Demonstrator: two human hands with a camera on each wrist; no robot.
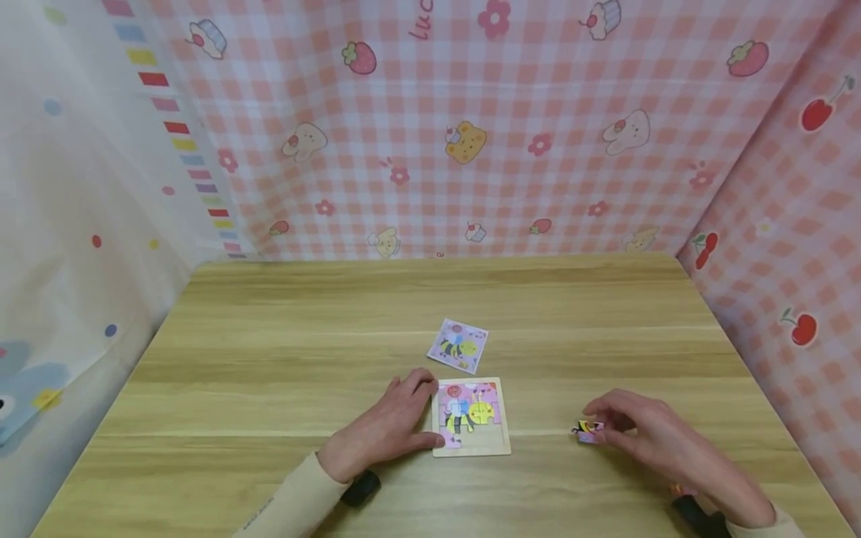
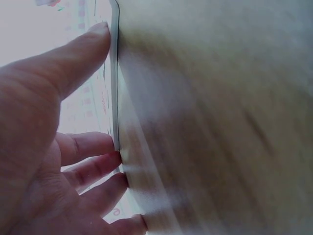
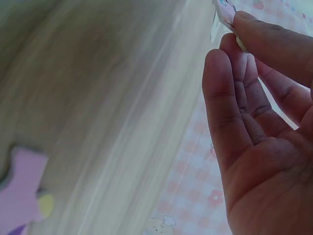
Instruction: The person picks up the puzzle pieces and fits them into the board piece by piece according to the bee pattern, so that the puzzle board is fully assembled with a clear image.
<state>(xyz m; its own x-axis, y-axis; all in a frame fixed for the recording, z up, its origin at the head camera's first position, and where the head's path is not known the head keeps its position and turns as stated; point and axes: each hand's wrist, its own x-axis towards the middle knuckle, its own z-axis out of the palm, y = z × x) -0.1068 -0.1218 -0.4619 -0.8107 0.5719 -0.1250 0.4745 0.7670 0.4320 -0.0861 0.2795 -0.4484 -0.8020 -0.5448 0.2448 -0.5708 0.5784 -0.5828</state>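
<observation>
A square wooden jigsaw tray (image 1: 494, 442) lies on the table, partly filled with pieces of a bee picture; its lower right part is bare. My left hand (image 1: 393, 426) rests along the tray's left edge, the thumb on the lower corner and the fingers by the upper one. The left wrist view shows that hand (image 2: 44, 132) with thumb and fingers spread along the tray edge (image 2: 115, 83). Off to the right, my right hand (image 1: 649, 433) pinches a puzzle piece (image 1: 589, 431) between thumb and fingers. The right wrist view has this piece (image 3: 226, 12) at the fingertips of the hand (image 3: 274, 161).
Behind the tray lies a small picture card (image 1: 459, 346) with the same bee. Another puzzle piece (image 1: 681, 489) lies under the right wrist; a pink piece (image 3: 22, 191) shows on the table in the right wrist view. Patterned curtains (image 1: 471, 90) border the wooden table (image 1: 289, 359).
</observation>
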